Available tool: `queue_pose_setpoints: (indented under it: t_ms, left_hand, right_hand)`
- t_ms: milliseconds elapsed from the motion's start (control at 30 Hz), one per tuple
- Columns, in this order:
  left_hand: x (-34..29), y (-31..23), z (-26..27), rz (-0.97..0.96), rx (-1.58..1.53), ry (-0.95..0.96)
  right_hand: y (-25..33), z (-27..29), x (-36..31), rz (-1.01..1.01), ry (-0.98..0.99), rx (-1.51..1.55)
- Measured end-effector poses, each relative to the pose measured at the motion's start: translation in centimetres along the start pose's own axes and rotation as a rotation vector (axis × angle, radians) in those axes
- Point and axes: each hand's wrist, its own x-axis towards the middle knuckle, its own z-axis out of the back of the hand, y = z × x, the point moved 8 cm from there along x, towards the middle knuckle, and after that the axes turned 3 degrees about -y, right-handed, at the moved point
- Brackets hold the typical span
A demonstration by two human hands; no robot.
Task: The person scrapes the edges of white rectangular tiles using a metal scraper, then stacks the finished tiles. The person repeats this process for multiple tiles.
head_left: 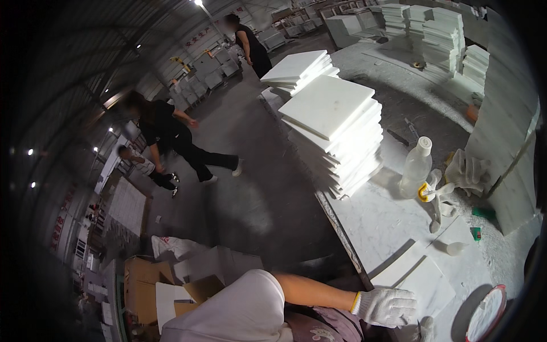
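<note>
My left hand (387,308), in a white knit glove with a yellow cuff edge, lies at the near edge of the table, its fingers stretched to the right over the corner of a white marble tile (428,285). Beside those fingertips, at the lower rim, a small greyish-white shape (425,329) shows; it may be part of my gloved right hand, but its fingers cannot be made out. A second tile piece (393,265) lies against the first on its left. Farther right is a round disc with a red rim (487,313).
A tall stack of white tiles (336,137) stands at the table's left edge, a lower stack (299,68) behind. A clear bottle (416,168), loose white gloves (468,171) and a green piece (476,233) lie right. Several people (174,134) are on the floor left. Cardboard box (142,285) lower left.
</note>
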Motion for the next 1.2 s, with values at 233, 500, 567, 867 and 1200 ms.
queue_pose_setpoints:
  t_ms: [233, 500, 567, 867, 1200]
  left_hand:
    - [0.5, 0.1, -1.1, 0.019, 0.016, 0.163]
    - [-0.5, 0.1, -1.4, 0.001, 0.033, 0.086]
    - [0.1, 0.3, -2.3, 0.057, -0.055, 0.231]
    - [-2.9, 2.4, -1.2, 0.149, -0.379, -0.043]
    - [0.9, -0.1, -0.8, 0.240, 0.238, 0.466]
  right_hand:
    - [-2.3, 0.6, -1.8, -0.251, 0.054, 0.317]
    - [-4.8, -0.6, -1.5, -0.403, -0.141, 0.606]
    - [-5.0, -0.8, -1.2, -0.406, -0.175, 0.645]
    - [-4.3, -3.4, -1.1, -0.419, -0.259, 0.845]
    - [-6.8, -6.8, -1.7, -0.516, -0.354, 1.291]
